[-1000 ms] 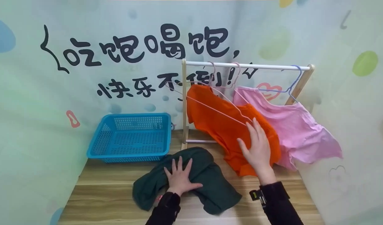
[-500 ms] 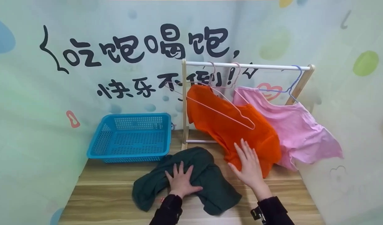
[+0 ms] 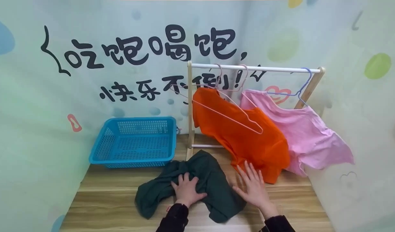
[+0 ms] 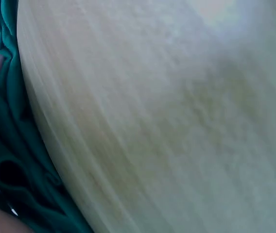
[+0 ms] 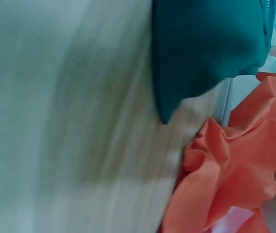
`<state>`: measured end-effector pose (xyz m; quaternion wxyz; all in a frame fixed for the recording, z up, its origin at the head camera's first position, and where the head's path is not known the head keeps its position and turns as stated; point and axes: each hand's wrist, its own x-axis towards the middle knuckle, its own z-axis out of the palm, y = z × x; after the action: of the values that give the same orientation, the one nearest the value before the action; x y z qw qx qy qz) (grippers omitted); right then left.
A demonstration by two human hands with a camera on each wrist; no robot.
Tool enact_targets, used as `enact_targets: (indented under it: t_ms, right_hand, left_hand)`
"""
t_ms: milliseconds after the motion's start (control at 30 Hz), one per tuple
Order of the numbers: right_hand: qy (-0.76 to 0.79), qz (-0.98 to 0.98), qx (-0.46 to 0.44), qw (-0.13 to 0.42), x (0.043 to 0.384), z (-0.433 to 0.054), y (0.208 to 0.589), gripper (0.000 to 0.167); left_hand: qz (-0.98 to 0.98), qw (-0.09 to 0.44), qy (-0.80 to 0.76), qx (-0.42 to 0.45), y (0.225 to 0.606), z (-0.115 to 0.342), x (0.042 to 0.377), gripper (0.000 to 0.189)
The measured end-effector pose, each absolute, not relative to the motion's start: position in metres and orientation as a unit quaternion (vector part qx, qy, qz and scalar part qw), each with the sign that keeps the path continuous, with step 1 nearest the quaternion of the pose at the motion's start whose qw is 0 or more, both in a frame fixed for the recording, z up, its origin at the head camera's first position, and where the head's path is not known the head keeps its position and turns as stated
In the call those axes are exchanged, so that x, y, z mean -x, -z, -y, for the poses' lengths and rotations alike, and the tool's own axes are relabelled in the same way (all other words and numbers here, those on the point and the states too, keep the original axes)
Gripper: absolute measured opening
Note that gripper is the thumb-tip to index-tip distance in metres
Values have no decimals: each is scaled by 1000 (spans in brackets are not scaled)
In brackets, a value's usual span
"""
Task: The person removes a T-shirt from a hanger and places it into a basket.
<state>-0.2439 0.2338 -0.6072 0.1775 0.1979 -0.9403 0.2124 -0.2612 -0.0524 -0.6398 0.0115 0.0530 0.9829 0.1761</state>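
A dark green garment (image 3: 216,187), creased and arched, lies on the wooden table. My left hand (image 3: 186,190) rests on its middle with the fingers spread and the thumb apart; the cloth bunches at the fingertips. In the left wrist view, part of the hand shows against folds of the green cloth (image 4: 11,111). My right hand (image 3: 254,188), fingers extended and holding nothing, hovers between the green garment's right end and an orange shirt's (image 3: 249,141) lower edge. The right wrist view shows the green garment (image 5: 211,48) beside the orange cloth (image 5: 254,145).
A small rack with a white rail (image 3: 271,68) carries the orange shirt and a pink shirt (image 3: 316,138) on a blue hanger (image 3: 305,85). In front of the orange shirt hangs a bare pink hanger (image 3: 226,116). A blue basket (image 3: 133,161) stands left. Printed cloth walls enclose the table.
My right hand has moved down from the bare pink hanger, leftward, toward the green garment. My left hand has drawn slightly back toward me, bunching the cloth.
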Motion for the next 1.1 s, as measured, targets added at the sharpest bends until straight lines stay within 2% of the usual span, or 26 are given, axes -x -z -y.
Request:
enact_targets:
  t_ms: [100, 367, 733, 933, 1100]
  right_hand:
    - [-217, 942, -193, 167, 239, -234, 611, 80]
    - [-242, 944, -176, 138, 231, -236, 611, 81]
    - [-308, 933, -124, 141, 221, -247, 608, 78]
    - [-333, 919, -120, 176, 217, -261, 602, 76]
    - [-350, 896, -141, 235, 218, -272, 589, 74]
  left_hand:
    - [-984, -4, -170, -54, 641, 51, 261, 62]
    - [-980, -86, -162, -73, 647, 51, 257, 30]
    - [-960, -116, -249, -57, 631, 61, 260, 16]
    - [-928, -154, -331, -66, 606, 73, 264, 16]
    - [-900, -233, -356, -94, 574, 78, 269, 16]
